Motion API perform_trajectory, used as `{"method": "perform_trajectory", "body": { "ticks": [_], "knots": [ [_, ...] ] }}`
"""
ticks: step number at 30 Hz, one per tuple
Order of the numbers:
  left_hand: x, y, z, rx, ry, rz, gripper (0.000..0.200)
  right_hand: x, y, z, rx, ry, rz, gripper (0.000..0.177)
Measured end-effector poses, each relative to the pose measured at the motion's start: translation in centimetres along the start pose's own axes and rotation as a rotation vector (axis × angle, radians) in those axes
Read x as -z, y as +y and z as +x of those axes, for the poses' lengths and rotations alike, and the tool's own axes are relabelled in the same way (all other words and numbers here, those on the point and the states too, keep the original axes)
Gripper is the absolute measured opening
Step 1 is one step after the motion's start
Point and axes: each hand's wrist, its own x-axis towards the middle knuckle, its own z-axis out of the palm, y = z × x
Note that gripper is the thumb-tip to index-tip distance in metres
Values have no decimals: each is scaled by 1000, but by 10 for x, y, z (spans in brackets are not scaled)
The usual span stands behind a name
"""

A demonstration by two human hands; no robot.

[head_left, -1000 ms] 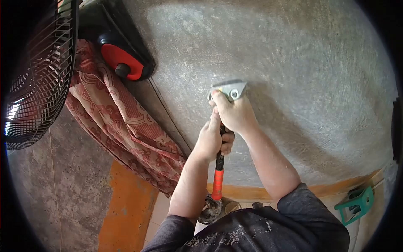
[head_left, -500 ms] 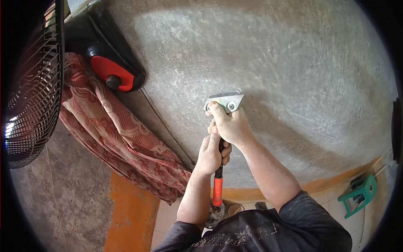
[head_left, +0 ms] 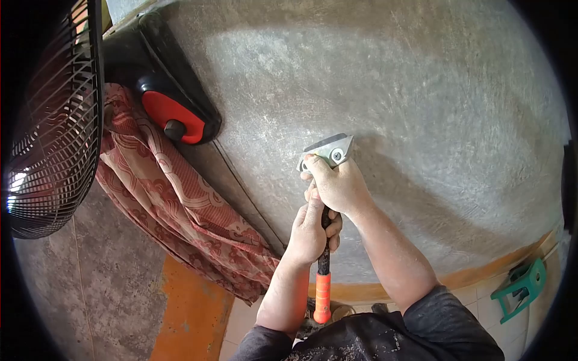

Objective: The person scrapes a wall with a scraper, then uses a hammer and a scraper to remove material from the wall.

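A long-handled wall scraper point(head_left: 324, 295) with a grey metal head, a black shaft and an orange grip end is held in both hands. My left hand point(head_left: 308, 233) wraps around the black shaft, thumb pointing upward. Higher up, my right hand point(head_left: 342, 185) is closed just below the scraper head point(head_left: 328, 150), its thumb pressing on the metal. The blade edge is at the grey, scratched wall point(head_left: 397, 84); whether it touches cannot be made out. Pale dust coats my right hand.
A black wall-mounted fan point(head_left: 57, 132) with a red control panel point(head_left: 171, 117) juts in at left. Under it hangs a red patterned curtain point(head_left: 180, 198) beside an orange-painted strip point(head_left: 189, 313). A green plastic stool point(head_left: 522, 289) stands on the tiled floor at lower right.
The view has shifted slightly, with the fan and curtain now further right in it. The scraper head has tilted, its right side higher, and more of the orange grip end shows. Both hands keep their hold.
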Motion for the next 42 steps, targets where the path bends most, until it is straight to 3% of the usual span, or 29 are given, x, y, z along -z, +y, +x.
{"method": "perform_trajectory", "body": {
  "ticks": [10,17,23,27,34,42],
  "knots": [
    [6,-5,3,-1,22,94,49,-2,4,-6,-18,46,146,21],
    [-6,-55,0,123,-191,49,47,28,32,-49,-31,280,94,20],
    [-30,-22,8,75,-152,-47,47,34,-11,-31,-39,284,57,17],
    [-36,-23,4,150,-183,77,47,45,4,-41,33,338,168,18],
    [-52,-21,7,105,-113,45,47,64,-4,-31,-39,179,177,16],
    [-62,-25,13,-14,-38,29,47,73,-14,-19,57,76,10,26]
  ]
}}
